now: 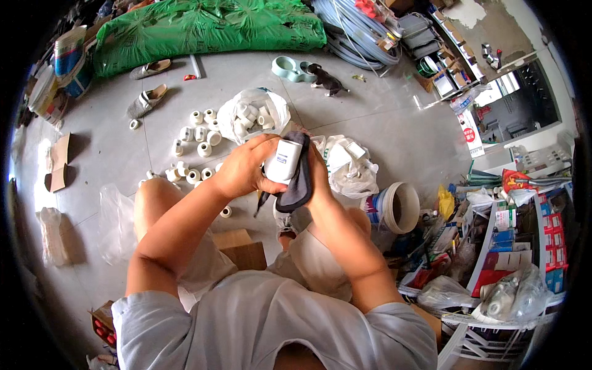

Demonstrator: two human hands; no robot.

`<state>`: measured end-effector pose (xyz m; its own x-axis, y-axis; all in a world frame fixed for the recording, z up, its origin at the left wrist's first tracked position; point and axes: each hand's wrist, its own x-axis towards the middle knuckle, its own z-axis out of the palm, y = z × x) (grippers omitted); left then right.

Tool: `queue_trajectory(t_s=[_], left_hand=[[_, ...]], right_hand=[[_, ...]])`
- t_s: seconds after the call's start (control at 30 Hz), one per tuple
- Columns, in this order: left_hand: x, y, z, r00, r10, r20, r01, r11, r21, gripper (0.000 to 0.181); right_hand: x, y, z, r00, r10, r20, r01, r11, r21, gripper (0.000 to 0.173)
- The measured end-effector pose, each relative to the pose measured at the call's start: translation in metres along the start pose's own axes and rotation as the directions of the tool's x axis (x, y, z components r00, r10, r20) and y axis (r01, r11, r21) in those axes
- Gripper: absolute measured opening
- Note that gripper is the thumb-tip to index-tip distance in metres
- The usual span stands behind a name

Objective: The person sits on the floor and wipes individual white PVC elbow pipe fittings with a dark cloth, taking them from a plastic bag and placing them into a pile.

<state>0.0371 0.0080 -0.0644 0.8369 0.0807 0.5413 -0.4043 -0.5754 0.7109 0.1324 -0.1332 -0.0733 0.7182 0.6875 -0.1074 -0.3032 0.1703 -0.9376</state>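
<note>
A white plastic pipe fitting [283, 161] with printing on its side is held up in front of me. My left hand [247, 166] grips it from the left, thumb underneath. Against the fitting's right side, my right hand [319, 178] holds a dark grey cloth [298, 189]; most of its fingers are hidden. Beyond my hands stands an open clear plastic bag [226, 113] containing several white fittings [247, 115]. More loose white fittings [204, 149] are spread over the floor to the left. A second plastic bag [354, 178] with white pieces sits to the right.
A small black-and-white puppy [329, 81] stands by a pale green pet bowl [289, 69]. A bucket [402, 208] lies on its side at right, near cluttered shelving [483, 249]. Cardboard [247, 247] sits between my legs. Slippers [147, 101] lie at upper left.
</note>
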Motion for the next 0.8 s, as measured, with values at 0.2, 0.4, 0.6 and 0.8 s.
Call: queue_trajectory(t_s=[0.2, 0.4, 0.6, 0.8], left_hand=[[-0.006, -0.004, -0.005, 0.996, -0.053, -0.075, 0.028, 0.953, -0.302, 0.079], [-0.013, -0.005, 0.0, 0.983, -0.18, -0.023, 0.116, 0.718, -0.686, 0.079], [-0.016, 0.017, -0.011, 0.973, -0.214, 0.091, 0.164, 0.354, -0.921, 0.081], [-0.028, 0.007, -0.019, 0.974, -0.217, 0.062, 0.159, 0.465, -0.871, 0.081]], right_hand=[[-0.031, -0.006, 0.033, 0.944, -0.327, 0.051, 0.327, 0.898, -0.294, 0.038], [-0.04, -0.014, 0.025, 0.898, -0.267, 0.349, 0.372, 0.886, -0.279, 0.075], [-0.043, -0.01, 0.007, 0.85, -0.469, 0.242, 0.524, 0.801, -0.289, 0.069], [-0.039, -0.047, 0.029, 0.807, -0.525, 0.272, 0.572, 0.576, -0.584, 0.032]])
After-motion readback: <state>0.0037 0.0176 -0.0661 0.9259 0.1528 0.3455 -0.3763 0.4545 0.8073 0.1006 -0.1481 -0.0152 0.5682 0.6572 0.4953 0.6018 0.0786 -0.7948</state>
